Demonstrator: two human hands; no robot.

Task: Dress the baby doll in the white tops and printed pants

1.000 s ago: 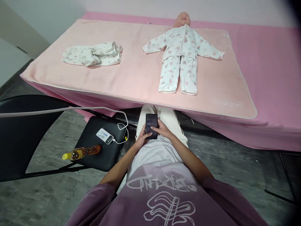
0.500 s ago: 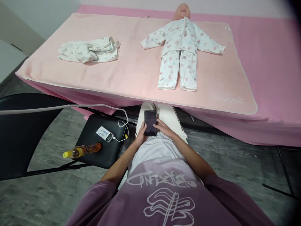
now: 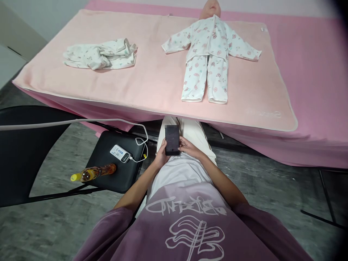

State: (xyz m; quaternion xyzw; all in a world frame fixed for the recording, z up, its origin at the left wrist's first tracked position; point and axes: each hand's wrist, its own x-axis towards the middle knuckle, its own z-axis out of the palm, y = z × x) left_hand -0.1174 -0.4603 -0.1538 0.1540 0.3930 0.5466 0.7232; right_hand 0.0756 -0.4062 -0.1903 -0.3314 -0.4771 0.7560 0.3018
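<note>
A dark phone [image 3: 172, 140] is held upright over my lap, between both hands. My left hand [image 3: 162, 155] is closed round its left side and lower corner. The fingers of my right hand [image 3: 189, 147] grip its lower right edge. Beyond my knees, on the table, a doll [image 3: 210, 9] lies on its back in a white patterned top [image 3: 208, 38] with its sleeves spread, and matching trousers [image 3: 194, 79]. To the left of the doll is a bunched white patterned garment [image 3: 101, 54].
A peach mat [image 3: 152, 83] covers much of the pink-draped table [image 3: 312, 72]. On my left, a black folding chair [image 3: 102, 145] bears a white power bank [image 3: 120, 153] and a bottle with a yellow cap [image 3: 95, 173]. A white cable [image 3: 108, 120] runs leftward from the power bank.
The view has shifted slightly. The phone has moved a little left and up, and my left thumb no longer lies over its screen. My right thumb is lower at its edge.
</note>
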